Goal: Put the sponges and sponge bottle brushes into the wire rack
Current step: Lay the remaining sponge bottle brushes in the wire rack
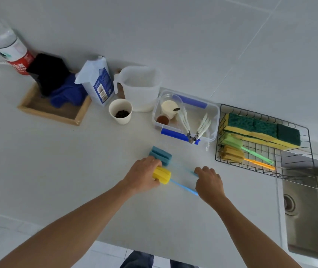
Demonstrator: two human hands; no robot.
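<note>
The black wire rack (297, 172) stands at the right, by the sink. Inside it lie yellow-and-green sponges (260, 129), a green bottle brush (237, 145) and an orange bottle brush (233, 154). On the counter, my left hand (141, 176) grips the yellow sponge head of a brush with a blue handle (162, 175). My right hand (208, 182) closes on that handle's far end, next to the handle of a teal sponge brush (161, 155) lying just behind. Which handle the fingers hold is partly hidden.
A clear box with blue clips (212, 111) holding utensils and cups sits left of the rack. Behind are a white jug (140, 88), a paper cup (120, 111), a bag (98, 82) and a wooden tray (53, 111). A steel sink (309, 215) lies at the right.
</note>
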